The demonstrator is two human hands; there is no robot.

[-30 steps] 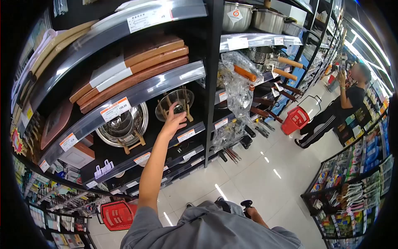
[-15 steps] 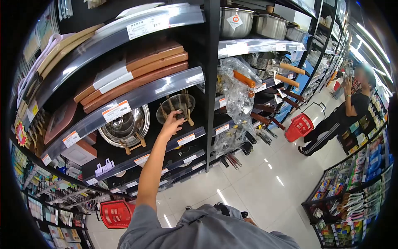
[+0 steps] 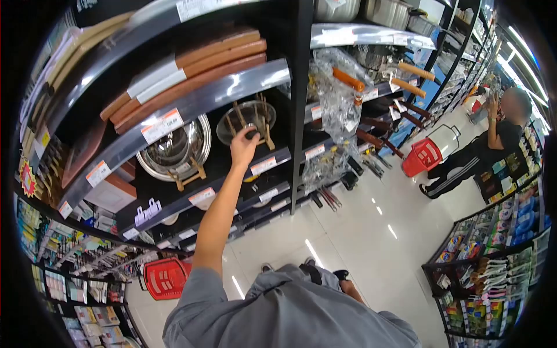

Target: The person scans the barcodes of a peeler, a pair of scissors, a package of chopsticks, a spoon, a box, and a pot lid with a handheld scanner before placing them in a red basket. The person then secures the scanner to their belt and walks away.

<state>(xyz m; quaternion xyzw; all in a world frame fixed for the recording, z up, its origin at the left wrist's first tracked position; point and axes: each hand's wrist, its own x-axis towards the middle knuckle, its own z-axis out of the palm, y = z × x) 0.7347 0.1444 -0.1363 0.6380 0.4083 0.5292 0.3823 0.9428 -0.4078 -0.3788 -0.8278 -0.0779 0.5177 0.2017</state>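
Observation:
My left hand [image 3: 243, 148] reaches onto the shelf, its fingers closed around the dark knob of a glass pot lid [image 3: 230, 123]. The lid stands tilted on edge in a wooden rack [image 3: 268, 139]. To its left, a metal-rimmed lid [image 3: 200, 159] leans in another wooden rack [image 3: 188, 177]. My right hand [image 3: 350, 288] hangs low by my waist, mostly hidden by my body. A small black object [image 3: 341, 274] shows beside it; whether the fingers hold it cannot be made out.
Wooden cutting boards [image 3: 223, 61] lie on the shelf above. Bagged pans [image 3: 336, 116] with protruding handles fill the shelves to the right. A red basket [image 3: 165, 278] is at lower left. A person [image 3: 505, 139] stands beside another red basket [image 3: 422, 156] in the aisle.
My left hand has come closer around the lid's knob. The shelves sit slightly higher in view as my head has tilted. More of my right hand shows.

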